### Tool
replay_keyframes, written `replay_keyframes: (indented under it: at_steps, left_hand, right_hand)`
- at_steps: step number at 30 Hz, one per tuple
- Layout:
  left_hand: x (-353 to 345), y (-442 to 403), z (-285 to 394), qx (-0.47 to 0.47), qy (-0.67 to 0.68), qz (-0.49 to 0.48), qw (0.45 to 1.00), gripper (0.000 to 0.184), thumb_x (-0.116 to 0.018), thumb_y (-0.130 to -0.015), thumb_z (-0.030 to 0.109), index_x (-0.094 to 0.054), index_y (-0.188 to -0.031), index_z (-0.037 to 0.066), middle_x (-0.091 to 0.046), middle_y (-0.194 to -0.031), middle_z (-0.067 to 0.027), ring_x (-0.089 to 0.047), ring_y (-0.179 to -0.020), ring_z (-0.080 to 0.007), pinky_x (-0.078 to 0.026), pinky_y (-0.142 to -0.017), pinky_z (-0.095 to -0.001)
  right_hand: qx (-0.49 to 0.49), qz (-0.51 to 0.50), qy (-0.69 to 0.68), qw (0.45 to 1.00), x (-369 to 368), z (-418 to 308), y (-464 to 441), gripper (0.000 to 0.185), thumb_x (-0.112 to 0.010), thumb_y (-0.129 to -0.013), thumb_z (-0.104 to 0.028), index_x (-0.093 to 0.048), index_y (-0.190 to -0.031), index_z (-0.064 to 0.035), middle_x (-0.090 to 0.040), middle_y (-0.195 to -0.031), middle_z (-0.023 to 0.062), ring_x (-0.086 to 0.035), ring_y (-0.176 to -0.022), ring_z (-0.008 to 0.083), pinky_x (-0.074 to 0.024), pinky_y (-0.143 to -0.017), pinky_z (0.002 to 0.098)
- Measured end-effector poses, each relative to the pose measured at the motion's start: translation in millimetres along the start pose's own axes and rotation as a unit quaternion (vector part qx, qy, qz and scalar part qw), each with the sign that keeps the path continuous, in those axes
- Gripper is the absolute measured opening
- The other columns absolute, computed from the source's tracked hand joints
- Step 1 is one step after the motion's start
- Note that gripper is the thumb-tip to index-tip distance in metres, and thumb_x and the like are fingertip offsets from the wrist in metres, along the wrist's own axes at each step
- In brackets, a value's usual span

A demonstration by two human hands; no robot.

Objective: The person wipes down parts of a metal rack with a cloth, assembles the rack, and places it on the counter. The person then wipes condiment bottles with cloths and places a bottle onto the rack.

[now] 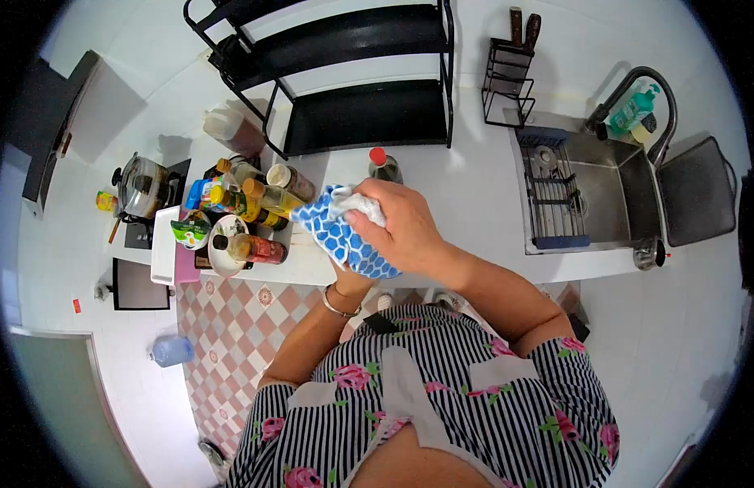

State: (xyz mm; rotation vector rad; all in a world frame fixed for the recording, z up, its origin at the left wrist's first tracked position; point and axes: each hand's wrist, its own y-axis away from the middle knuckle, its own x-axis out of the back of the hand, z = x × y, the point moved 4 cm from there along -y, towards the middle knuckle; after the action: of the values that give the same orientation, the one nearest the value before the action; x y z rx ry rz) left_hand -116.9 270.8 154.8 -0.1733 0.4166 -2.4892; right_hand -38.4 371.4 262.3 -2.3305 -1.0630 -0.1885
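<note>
A blue-and-white hexagon-patterned cloth [340, 236] hangs over the near edge of the counter. My right hand [397, 224] is closed on its bunched white part [362, 206], thumb on top. Below the cloth is my left hand [352, 281], with a bangle on the wrist; its fingers are hidden behind the fabric. Just beyond my right hand stands a bottle with a red cap [385, 165]. To the left of the cloth, a yellow-capped bottle [271, 198] and a jar with a pale lid [290, 180] stand close by.
Several more bottles crowd the counter's left side, with a dark-capped sauce bottle [259, 249] by a white bowl [225, 262]. A black rack [364, 118] stands behind. On the right are a sink [637, 195] with a drying rack [549, 191] and a knife holder [507, 81]. A pot [141, 187] stands far left.
</note>
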Motion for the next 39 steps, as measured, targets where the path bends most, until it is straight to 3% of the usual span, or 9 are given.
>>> replay_keyframes:
  at_steps: [6, 11, 12, 16, 19, 26, 31, 34, 39]
  left_hand:
    - [9.5, -3.0, 1.8, -0.108, -0.157, 0.034, 0.981, 0.053, -0.071, -0.074, 0.016, -0.049, -0.12, 0.001, -0.055, -0.116, -0.0157, -0.054, -0.109, -0.0273, -0.042, -0.093, -0.0341]
    - [18.7, -20.1, 47.9, -0.127, -0.229, 0.096, 0.96, 0.023, -0.053, -0.089, 0.017, -0.047, -0.073, 0.001, -0.049, -0.072, -0.0063, -0.045, -0.067, -0.0148, -0.037, -0.06, -0.0285]
    - [17.3, -22.4, 55.7, -0.137, -0.203, 0.11, 0.963, 0.028, -0.051, -0.09, 0.015, -0.038, -0.069, 0.003, -0.037, -0.068, -0.0029, -0.034, -0.062, -0.0139, -0.029, -0.055, -0.0289]
    - [20.4, -23.2, 61.7, -0.141, -0.157, 0.125, 0.969, 0.028, -0.053, -0.09, 0.016, -0.04, -0.068, 0.003, -0.039, -0.068, -0.0035, -0.037, -0.063, -0.014, -0.031, -0.056, -0.0279]
    - [12.2, -22.8, 67.7, -0.171, -0.126, 0.136, 0.968, 0.03, -0.055, -0.088, 0.017, -0.042, -0.067, 0.001, -0.037, -0.066, -0.0062, -0.036, -0.06, -0.0165, -0.031, -0.055, -0.0297]
    - [23.8, -33.7, 76.1, -0.121, -0.119, 0.185, 0.968, 0.028, -0.044, -0.096, 0.027, -0.053, -0.087, 0.002, -0.048, -0.076, 0.0027, -0.039, -0.069, -0.0062, -0.033, -0.062, -0.0233]
    - [20.4, -33.2, 83.3, -0.125, -0.099, 0.114, 0.981, 0.027, -0.048, -0.095, 0.025, -0.047, -0.08, 0.002, -0.051, -0.081, -0.0028, -0.042, -0.073, -0.0093, -0.035, -0.067, -0.0249]
    - [12.0, -41.3, 96.5, -0.13, -0.074, 0.111, 0.982, 0.027, -0.05, -0.094, 0.024, -0.047, -0.079, 0.002, -0.051, -0.081, -0.0031, -0.042, -0.072, -0.0097, -0.035, -0.067, -0.025]
    - [13.9, -50.2, 86.1, -0.054, -0.014, 0.113, 0.992, 0.032, -0.044, -0.097, 0.03, -0.058, -0.101, 0.001, -0.058, -0.09, -0.0018, -0.049, -0.077, -0.0074, -0.041, -0.07, -0.0227]
  right_hand:
    - [-0.2, -0.05, -0.164, 0.965, -8.7, 28.9, -4.5, 0.038, -0.052, -0.092, -0.035, -0.061, -0.097, 0.0012, -0.067, -0.088, 0.01, -0.064, -0.076, 0.0162, -0.0502, -0.067, 0.0312]
    - [-0.38, 0.132, -0.592, 0.699, 33.5, 24.6, -14.4, 0.044, -0.052, -0.092, -0.039, -0.054, -0.117, -0.0027, -0.064, -0.104, 0.0114, -0.065, -0.089, 0.0227, -0.0538, -0.081, 0.0381]
    - [-0.238, 0.059, -0.674, 0.697, 44.1, 37.0, -12.9, 0.043, -0.051, -0.091, -0.035, -0.052, -0.118, -0.0016, -0.063, -0.105, 0.0134, -0.065, -0.089, 0.0249, -0.053, -0.083, 0.039]
    - [-0.233, -0.04, -0.364, 0.901, 20.9, 43.0, 18.6, 0.041, -0.053, -0.09, -0.025, -0.049, -0.124, -0.0025, -0.06, -0.111, 0.013, -0.06, -0.1, 0.024, -0.0473, -0.089, 0.0393]
    - [0.052, 0.152, -0.062, 0.985, -24.1, 18.4, 32.7, 0.043, -0.052, -0.092, -0.021, -0.044, -0.128, -0.0011, -0.056, -0.117, 0.0122, -0.055, -0.107, 0.0222, -0.0423, -0.094, 0.036]
    - [-0.166, 0.034, -0.534, 0.828, 1.9, 60.7, 15.9, 0.045, -0.05, -0.092, -0.022, -0.04, -0.129, 0.001, -0.052, -0.12, 0.0104, -0.051, -0.11, 0.0197, -0.0382, -0.096, 0.0322]
    - [-0.047, -0.014, -0.312, 0.949, -13.8, 39.4, 30.7, 0.042, -0.049, -0.093, -0.026, -0.045, -0.125, 0.0009, -0.054, -0.114, 0.0076, -0.051, -0.106, 0.0167, -0.0385, -0.094, 0.0295]
    - [-0.087, 0.065, -0.388, 0.915, -19.1, 69.9, 21.3, 0.042, -0.044, -0.096, -0.035, -0.05, -0.117, 0.0014, -0.056, -0.108, 0.0063, -0.051, -0.099, 0.0153, -0.0393, -0.091, 0.0299]
    - [-0.253, -0.163, -0.559, 0.773, -31.8, 105.7, 37.2, 0.054, -0.037, -0.097, -0.044, -0.044, -0.129, -0.0015, -0.054, -0.123, 0.0121, -0.051, -0.113, 0.0202, -0.0381, -0.1, 0.0337]
